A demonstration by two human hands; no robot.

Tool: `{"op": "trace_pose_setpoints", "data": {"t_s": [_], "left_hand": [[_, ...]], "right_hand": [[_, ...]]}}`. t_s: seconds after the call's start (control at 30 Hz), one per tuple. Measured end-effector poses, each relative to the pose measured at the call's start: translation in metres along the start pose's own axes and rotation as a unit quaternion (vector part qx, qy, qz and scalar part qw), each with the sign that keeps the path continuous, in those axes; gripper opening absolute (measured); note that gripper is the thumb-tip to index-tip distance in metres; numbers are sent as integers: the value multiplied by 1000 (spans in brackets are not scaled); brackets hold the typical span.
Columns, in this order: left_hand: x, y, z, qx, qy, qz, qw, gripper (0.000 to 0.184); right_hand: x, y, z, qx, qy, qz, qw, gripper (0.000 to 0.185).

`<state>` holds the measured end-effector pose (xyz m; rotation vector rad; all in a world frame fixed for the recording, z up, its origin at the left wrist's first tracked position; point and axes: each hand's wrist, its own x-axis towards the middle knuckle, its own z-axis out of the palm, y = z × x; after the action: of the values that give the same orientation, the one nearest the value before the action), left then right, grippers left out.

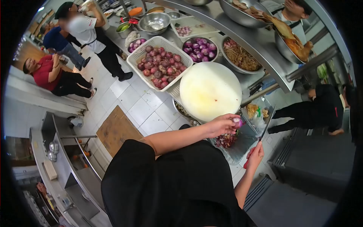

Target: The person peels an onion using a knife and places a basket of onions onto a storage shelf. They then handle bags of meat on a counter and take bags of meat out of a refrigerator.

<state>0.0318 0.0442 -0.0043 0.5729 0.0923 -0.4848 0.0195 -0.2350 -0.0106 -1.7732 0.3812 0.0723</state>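
A red onion rests in the fingers of my left hand, just past the near edge of a round white cutting board. Lower and to the right, my right hand is closed around the red handle of a knife, whose blade points up and away. Onion skins lie in a grey tub beneath my hands. Left of the board stands a white basket full of unpeeled red onions. A metal bowl of peeled onions sits behind the board.
A bowl of brown shreds stands right of the peeled onions. An overhead steel shelf carries bowls of meat. Several people stand around the kitchen, one in dark clothes at right. A brown mat lies on the tiles.
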Motion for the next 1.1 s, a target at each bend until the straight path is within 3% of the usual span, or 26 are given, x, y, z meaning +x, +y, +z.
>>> {"op": "trace_pose_setpoints", "data": {"t_s": [0.13, 0.23, 0.37, 0.77, 0.97, 1.03, 1.1], "left_hand": [[-4, -1, -6, -26, 5, -8, 1000, 54], [-7, -2, -2, -38, 20, 4, 999, 50], [-11, -11, -1, -14, 29, 23, 999, 48], [-40, -90, 18, -96, 129, 126, 979, 52], [-34, -76, 21, -85, 83, 159, 980, 50], [-28, -59, 26, -69, 67, 149, 984, 52], [-19, -49, 27, -30, 32, 156, 987, 54]], "right_hand": [[-2, -2, -2, -38, -16, -19, 999, 53], [-4, 2, 3, -31, -13, -84, 996, 50], [0, 19, 1, -21, -31, -96, 995, 49], [37, 42, -26, -24, -177, -4, 984, 41], [2, 19, -8, 38, -172, -132, 976, 52], [2, 27, -1, -11, -151, -150, 977, 54], [-15, 11, 10, 58, -117, -5, 991, 54]]}}
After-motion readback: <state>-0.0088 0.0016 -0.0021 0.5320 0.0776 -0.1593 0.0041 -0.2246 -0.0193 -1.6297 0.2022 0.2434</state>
